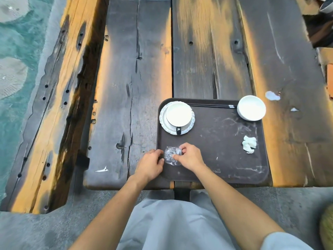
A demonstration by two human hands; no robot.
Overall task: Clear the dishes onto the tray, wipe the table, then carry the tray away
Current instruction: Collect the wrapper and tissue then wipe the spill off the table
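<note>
A dark brown tray lies at the near edge of the wooden table. On its far left stands a white cup on a frilled white saucer. A white bowl sits at the tray's far right corner, with black chopsticks along the far rim. A crumpled white tissue lies on the tray's right side. Both hands hold a clear plastic packet over the tray's near left: my left hand grips its left edge, my right hand pinches its right side.
A wooden bench runs along the table's left, with water beyond it. White smears mark the tabletop at right and near left. Dark objects sit at the far right corner.
</note>
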